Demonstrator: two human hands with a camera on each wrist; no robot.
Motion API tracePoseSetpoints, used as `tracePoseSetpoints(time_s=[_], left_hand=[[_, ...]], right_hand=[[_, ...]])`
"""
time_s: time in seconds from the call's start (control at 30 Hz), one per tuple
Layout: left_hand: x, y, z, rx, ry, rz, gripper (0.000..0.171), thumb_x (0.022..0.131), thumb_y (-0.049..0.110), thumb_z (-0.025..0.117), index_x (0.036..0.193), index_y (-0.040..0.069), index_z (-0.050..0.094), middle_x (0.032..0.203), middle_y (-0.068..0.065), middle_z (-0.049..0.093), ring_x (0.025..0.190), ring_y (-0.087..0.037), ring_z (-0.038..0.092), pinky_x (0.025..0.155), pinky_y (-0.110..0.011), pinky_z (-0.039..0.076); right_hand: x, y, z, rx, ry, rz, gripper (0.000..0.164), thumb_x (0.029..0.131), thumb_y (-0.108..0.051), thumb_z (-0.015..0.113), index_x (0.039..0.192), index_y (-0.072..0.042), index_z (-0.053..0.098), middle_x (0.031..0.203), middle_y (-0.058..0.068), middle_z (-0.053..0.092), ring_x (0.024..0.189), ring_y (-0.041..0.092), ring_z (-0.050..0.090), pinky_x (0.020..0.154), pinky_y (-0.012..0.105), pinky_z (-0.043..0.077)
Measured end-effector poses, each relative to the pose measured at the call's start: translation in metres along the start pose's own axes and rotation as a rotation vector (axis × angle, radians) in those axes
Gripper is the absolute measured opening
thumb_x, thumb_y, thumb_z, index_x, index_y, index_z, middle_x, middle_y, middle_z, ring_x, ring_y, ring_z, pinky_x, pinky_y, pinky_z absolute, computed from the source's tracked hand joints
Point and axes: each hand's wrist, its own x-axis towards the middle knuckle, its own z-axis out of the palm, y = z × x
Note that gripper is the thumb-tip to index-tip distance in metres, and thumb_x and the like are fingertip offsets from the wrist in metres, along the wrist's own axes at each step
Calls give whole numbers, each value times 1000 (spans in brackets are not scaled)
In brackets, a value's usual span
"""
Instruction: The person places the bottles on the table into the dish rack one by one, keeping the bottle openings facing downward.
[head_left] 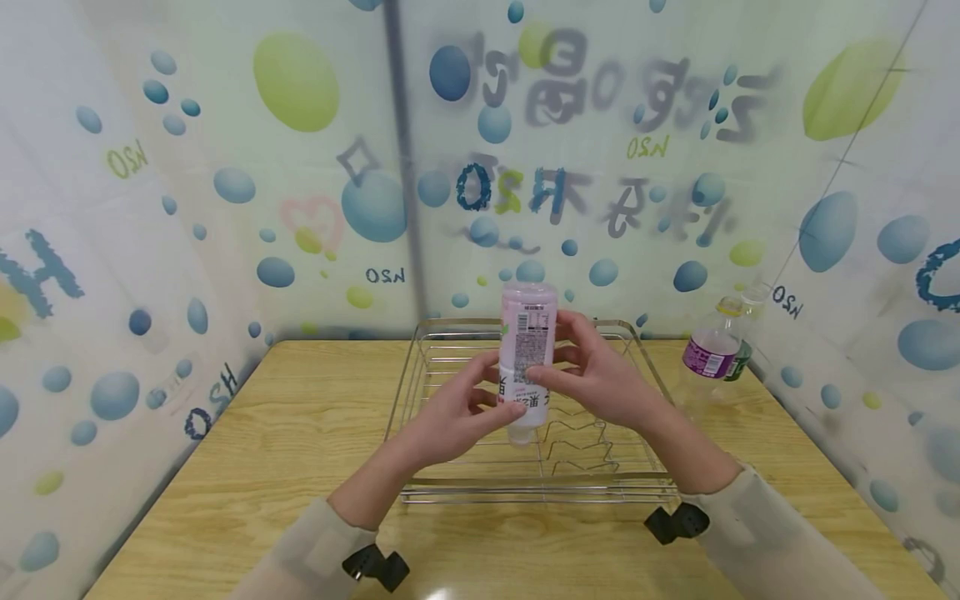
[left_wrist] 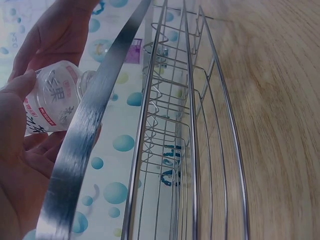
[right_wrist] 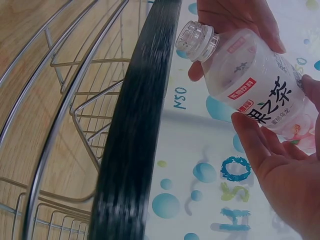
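Above the wire rack, a clear plastic drink bottle (head_left: 528, 325) with a pink-and-white label is held neck down between both hands. Its bare threaded neck (right_wrist: 192, 42), with no cap on it, shows in the right wrist view. My left hand (head_left: 455, 414) grips the bottle's lower left side, its thumb across the front. From the right, my right hand (head_left: 609, 379) holds the bottle with its thumb on the label and fingers behind. The metal rack (head_left: 540, 481) stands on the table under the hands, and wavy wire dividers (head_left: 581, 467) show inside it.
At the back right of the wooden table (head_left: 300, 433) stand a bottle with a purple label (head_left: 708, 354) and, partly behind it, one with a green label (head_left: 738, 365). Patterned curtains (head_left: 337, 167) enclose the table's back and sides.
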Motion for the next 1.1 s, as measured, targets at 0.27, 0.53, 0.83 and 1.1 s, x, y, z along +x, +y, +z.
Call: tracePoseSetpoints(time_s=[0.27,0.53,0.83,1.1], left_hand=[[-3,-2,-1,-7,4,0,69,108,30,73,167,29,38,139,-9,64,111,-25,74,91,-38,64],[-26,-13,-24,77,111,3,66,107,28,74,165,22,43,145,-12,65,118,-26,74,97,-40,64],[-65,-43,-66,237,374,24,44,107,18,74,149,15,63,136,-10,69,106,-12,70,92,-26,60],[-88,-72,-70,247,438,-58,37,107,18,73,143,11,68,142,-11,58,118,-24,63,93,-30,60]], right_hand=[[-1,0,2,2,14,-7,78,104,-12,77,167,-13,32,146,18,54,120,33,68,97,36,64],[-2,3,0,-2,22,-22,77,104,-9,76,167,-9,31,143,21,54,118,32,67,97,35,63],[-2,5,-5,-3,27,-18,77,103,-8,77,166,-7,33,140,20,55,115,30,67,95,31,64],[-1,4,-6,-19,33,-14,77,104,-10,76,167,-8,33,142,20,56,118,31,67,97,33,64]])
